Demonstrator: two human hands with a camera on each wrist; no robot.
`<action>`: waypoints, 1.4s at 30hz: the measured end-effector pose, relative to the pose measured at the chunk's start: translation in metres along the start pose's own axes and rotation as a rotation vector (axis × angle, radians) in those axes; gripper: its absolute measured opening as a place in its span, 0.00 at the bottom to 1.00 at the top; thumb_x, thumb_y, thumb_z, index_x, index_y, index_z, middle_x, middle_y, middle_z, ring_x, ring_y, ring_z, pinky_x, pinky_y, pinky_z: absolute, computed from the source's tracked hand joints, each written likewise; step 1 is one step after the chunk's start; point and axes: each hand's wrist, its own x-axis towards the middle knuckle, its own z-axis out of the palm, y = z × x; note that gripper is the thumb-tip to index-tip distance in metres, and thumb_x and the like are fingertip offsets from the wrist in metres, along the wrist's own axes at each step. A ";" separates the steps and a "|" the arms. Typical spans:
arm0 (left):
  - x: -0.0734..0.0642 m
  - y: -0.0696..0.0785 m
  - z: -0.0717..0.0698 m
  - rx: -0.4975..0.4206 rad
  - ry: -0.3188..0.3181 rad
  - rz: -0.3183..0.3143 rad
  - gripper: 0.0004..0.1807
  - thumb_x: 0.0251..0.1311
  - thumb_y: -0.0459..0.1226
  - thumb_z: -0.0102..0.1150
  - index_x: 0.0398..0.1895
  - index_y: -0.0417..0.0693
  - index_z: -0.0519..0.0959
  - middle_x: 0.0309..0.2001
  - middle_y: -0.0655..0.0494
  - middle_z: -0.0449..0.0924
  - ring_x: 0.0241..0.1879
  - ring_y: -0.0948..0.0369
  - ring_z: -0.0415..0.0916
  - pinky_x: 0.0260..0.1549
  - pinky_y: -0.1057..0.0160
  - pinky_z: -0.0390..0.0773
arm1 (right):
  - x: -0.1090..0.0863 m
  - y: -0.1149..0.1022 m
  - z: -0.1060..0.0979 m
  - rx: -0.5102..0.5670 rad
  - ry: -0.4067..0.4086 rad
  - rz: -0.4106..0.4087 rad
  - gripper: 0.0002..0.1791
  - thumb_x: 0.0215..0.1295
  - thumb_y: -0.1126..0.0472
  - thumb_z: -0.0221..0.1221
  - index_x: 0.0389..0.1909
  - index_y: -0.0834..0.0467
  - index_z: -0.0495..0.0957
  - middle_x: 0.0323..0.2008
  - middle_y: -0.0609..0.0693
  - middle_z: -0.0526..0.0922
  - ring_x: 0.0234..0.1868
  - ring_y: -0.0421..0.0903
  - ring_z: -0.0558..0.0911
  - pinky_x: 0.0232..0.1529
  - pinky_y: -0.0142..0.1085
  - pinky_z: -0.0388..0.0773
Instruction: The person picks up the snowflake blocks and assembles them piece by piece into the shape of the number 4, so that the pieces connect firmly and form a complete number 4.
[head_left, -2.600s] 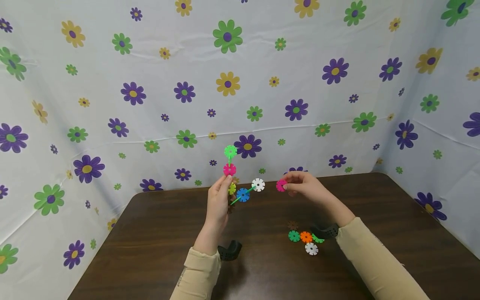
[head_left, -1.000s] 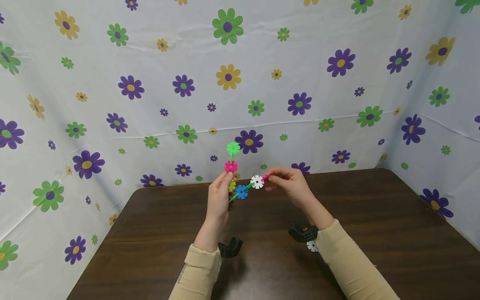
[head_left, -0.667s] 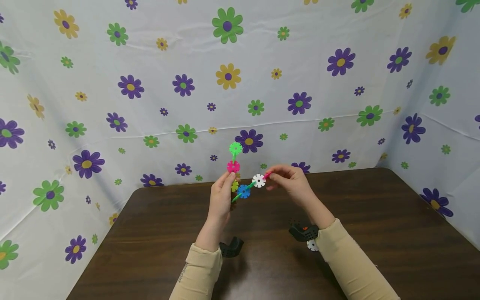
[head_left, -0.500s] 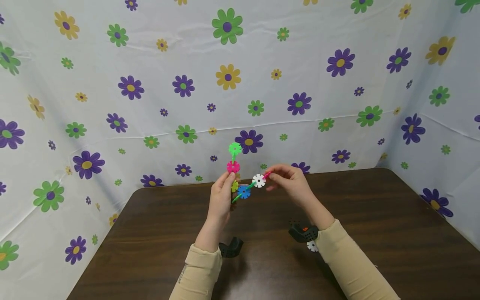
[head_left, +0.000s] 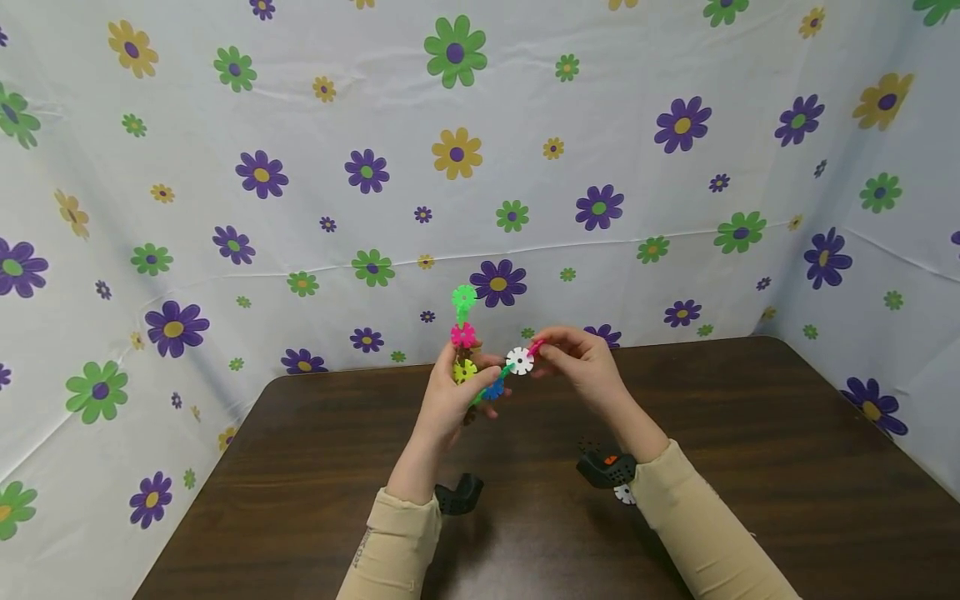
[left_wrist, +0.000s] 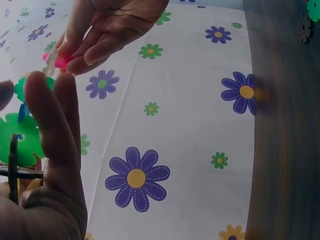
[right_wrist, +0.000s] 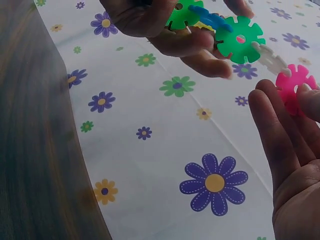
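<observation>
A chain of notched plastic discs hangs in the air between both hands in the head view. My left hand (head_left: 444, 404) grips its middle, thumb across near the blue disc (head_left: 494, 389), with the yellow disc (head_left: 465, 372) beside the thumb. Above it rise a pink disc (head_left: 462, 335) and a bright green disc (head_left: 463, 297). My right hand (head_left: 585, 367) pinches another pink disc (right_wrist: 291, 89) between thumb and fingers. This one meets the edge of the white disc (head_left: 520, 361), which joins a green disc (right_wrist: 240, 41). Left fingers partly hide the lower chain.
On the brown table (head_left: 315, 475), a loose orange disc (head_left: 611, 459) and a white disc (head_left: 624, 494) lie partly hidden under the right wrist's black mount (head_left: 603, 469). Another black mount (head_left: 460, 494) sits on the left wrist. A flower-patterned curtain (head_left: 390, 217) stands behind the table.
My right hand brought the pink disc leftward to the white disc. Since half a second ago, my left thumb has shifted right towards the blue disc, and the yellow disc shows more.
</observation>
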 end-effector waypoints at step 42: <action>-0.004 0.012 0.000 0.049 -0.027 -0.014 0.19 0.62 0.36 0.63 0.52 0.44 0.68 0.36 0.49 0.83 0.16 0.59 0.71 0.13 0.67 0.70 | -0.034 -0.003 -0.068 -0.361 -0.188 0.292 0.14 0.70 0.61 0.58 0.51 0.64 0.79 0.48 0.62 0.81 0.45 0.52 0.83 0.43 0.46 0.81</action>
